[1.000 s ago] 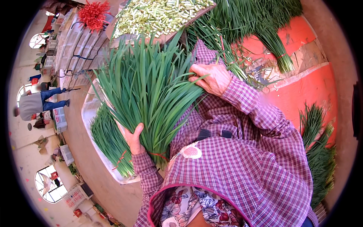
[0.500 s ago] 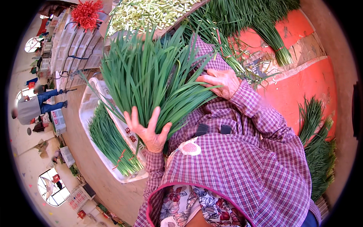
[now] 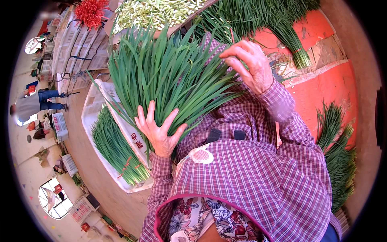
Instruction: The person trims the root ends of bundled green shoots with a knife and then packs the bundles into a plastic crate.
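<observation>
My left hand is open, fingers spread against the lower front of a big bunch of long green leaves lying across my lap. At the bunch's upper right, my right hand is raised with bent fingers, tips close together among the leaf ends; what they pinch, if anything, I cannot make out. Left of the bunch sits a white plastic crate holding more greens tied with red bands.
A tray of chopped pale stalks is at the top. Leaf bundles lie on red sheeting at right, more below. Stacked crates with red ties stand upper left. Another person is at far left.
My left hand has opened from its grip and spread across the leaves, slightly higher. My right hand has moved right and up along the leaf ends, lifting its fingers.
</observation>
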`<action>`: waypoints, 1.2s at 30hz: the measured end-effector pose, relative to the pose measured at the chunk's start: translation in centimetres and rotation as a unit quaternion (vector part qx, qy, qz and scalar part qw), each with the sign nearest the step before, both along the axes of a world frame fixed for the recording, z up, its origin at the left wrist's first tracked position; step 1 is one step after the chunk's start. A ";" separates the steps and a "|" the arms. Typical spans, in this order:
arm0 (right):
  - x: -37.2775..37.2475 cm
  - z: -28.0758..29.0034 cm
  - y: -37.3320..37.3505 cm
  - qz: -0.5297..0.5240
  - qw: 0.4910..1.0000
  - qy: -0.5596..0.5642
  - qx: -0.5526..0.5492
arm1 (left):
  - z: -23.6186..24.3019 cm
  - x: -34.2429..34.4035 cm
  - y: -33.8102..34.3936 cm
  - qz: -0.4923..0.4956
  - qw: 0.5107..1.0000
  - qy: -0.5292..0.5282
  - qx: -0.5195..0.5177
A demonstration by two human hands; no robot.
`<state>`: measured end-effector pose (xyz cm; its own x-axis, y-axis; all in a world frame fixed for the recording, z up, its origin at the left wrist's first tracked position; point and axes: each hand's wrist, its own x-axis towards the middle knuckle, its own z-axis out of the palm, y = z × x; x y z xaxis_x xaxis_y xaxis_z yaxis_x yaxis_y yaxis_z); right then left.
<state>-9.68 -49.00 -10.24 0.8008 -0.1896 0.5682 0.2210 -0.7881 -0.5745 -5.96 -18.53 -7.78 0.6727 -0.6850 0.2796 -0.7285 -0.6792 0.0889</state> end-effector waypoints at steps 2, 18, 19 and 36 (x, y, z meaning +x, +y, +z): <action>1.1 0.6 1.4 0.032 0.999 -0.016 0.001 | 0.2 0.0 -0.2 0.001 1.000 0.005 0.007; 4.2 -2.4 5.5 0.078 0.994 0.080 -0.004 | 0.2 0.4 -0.4 -0.008 1.000 0.014 0.000; 4.2 -2.5 5.5 0.079 0.995 0.067 -0.008 | 0.2 0.4 -0.4 -0.008 1.000 0.013 0.001; 4.5 -3.9 5.5 0.108 0.988 0.067 -0.086 | 0.0 0.4 -0.3 -0.010 1.000 0.011 -0.001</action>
<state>-5.21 -43.52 -14.14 0.8823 0.0843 0.4631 0.3261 -0.8190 -0.4721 -5.53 -18.84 -7.77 0.6641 -0.6985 0.2665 -0.7405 -0.6636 0.1060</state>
